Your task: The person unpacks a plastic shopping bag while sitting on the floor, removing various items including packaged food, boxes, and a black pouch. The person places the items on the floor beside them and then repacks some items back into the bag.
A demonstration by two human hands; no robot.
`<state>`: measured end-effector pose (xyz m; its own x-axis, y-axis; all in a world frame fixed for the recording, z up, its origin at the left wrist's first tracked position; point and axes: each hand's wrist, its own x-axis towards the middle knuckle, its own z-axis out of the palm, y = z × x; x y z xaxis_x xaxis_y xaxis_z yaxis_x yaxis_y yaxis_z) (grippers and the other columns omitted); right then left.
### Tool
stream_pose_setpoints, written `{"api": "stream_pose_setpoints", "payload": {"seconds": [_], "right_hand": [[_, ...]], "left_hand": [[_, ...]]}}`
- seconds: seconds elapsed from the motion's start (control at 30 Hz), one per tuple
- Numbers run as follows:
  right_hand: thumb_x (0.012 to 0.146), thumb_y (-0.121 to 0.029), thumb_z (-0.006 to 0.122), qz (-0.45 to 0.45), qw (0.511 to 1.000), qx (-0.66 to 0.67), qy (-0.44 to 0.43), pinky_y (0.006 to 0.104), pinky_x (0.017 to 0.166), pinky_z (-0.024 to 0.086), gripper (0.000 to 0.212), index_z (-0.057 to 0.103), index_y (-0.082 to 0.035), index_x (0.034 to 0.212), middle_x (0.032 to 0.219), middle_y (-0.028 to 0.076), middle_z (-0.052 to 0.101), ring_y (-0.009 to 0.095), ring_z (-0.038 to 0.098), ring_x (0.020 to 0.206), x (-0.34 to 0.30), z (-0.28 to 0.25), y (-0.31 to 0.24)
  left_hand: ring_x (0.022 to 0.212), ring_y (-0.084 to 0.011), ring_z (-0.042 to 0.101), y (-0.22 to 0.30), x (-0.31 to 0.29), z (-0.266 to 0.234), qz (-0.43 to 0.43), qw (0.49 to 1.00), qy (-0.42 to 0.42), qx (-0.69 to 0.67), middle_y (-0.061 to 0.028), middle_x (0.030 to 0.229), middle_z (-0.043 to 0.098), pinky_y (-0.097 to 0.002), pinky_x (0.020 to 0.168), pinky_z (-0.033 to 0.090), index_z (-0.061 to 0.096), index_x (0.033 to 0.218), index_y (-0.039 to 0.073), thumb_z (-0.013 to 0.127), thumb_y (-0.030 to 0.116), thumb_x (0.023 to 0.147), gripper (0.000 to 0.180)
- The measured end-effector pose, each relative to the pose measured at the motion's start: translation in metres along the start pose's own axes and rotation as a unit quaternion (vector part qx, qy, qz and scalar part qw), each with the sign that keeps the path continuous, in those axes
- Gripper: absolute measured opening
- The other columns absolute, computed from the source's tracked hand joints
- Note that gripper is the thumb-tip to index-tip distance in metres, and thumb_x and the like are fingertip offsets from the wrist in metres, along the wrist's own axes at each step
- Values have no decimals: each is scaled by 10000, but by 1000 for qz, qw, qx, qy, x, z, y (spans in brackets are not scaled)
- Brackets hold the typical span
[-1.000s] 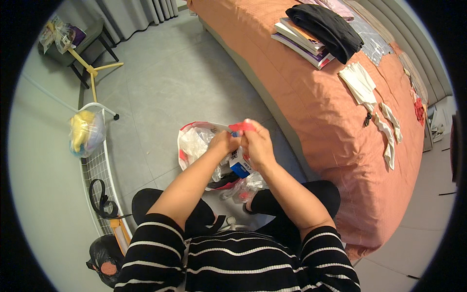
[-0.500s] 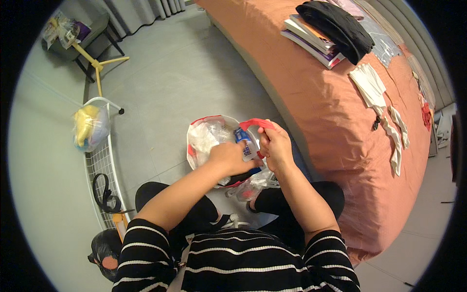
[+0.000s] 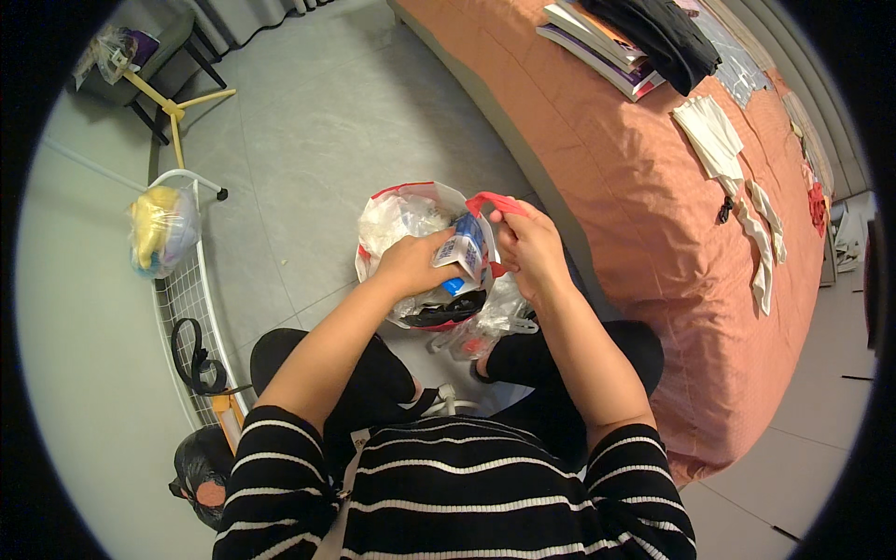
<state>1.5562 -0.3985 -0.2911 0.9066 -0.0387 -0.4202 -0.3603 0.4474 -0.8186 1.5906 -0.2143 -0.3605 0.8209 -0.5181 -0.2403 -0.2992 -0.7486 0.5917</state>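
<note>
A round-mouthed white bag with red trim (image 3: pixel 401 192) stands on the floor in front of my knees. My left hand (image 3: pixel 409 267) reaches in over its mouth, closed on a tilted blue-and-white printed package (image 3: pixel 467 245). The bag's red handle (image 3: pixel 493 202) is gripped in my right hand (image 3: pixel 532 247), at the right side of the mouth. Crumpled clear plastic (image 3: pixel 403 222) fills the far left of the bag. Nearer me inside it lies something black and shiny (image 3: pixel 450 310), partly hidden. A clear plastic bag (image 3: pixel 493 325) touches the near right side.
At right is a bed with an orange cover (image 3: pixel 597 187), holding books (image 3: pixel 602 61), black cloth (image 3: pixel 663 42) and white garments (image 3: pixel 711 140). A white wire rack (image 3: pixel 182 289) with a black belt (image 3: pixel 196 359) stands left, near a yellow stand (image 3: pixel 175 112).
My left hand has drawn back a little, and the package is tilted and more exposed. More of the black thing shows. My right hand still grips the handle. The view has shifted slightly.
</note>
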Motion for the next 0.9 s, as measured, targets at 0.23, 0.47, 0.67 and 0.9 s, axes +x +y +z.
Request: {"api": "stream_pose_setpoints", "payload": {"seconds": [0.23,0.47,0.67,0.9], "right_hand": [[893,-161,514,-34,997,-55,51,212,401,262,135,581,-58,838,567,-29,458,58,370,432,6,-20,6],[732,-128,700,-461,739,-460,172,349,785,422,206,565,-19,842,969,155,562,262,544,939,-31,-23,28],[732,-180,688,-418,606,-669,103,535,950,351,179,648,-48,847,1347,228,398,402,405,1206,-67,-28,71],[863,-312,558,-203,570,-784,139,675,973,254,321,643,-13,943,1437,275,253,419,255,1329,-53,-24,92]], "left_hand": [[711,-226,616,-3,-16,-8,3,987,-36,-154,-94,744,632,-325,679,484,597,1202,85,771,354,674,618],[759,-127,585,-7,-21,20,-1,968,-9,-251,-63,863,648,-276,727,475,514,1292,65,736,202,758,595],[682,-118,569,6,-5,35,-149,805,-40,-574,-43,811,618,-267,621,466,565,1099,16,605,302,890,356],[590,-186,579,3,17,76,-253,647,-191,-693,-52,774,621,-345,525,491,581,999,97,467,396,951,324]]}}
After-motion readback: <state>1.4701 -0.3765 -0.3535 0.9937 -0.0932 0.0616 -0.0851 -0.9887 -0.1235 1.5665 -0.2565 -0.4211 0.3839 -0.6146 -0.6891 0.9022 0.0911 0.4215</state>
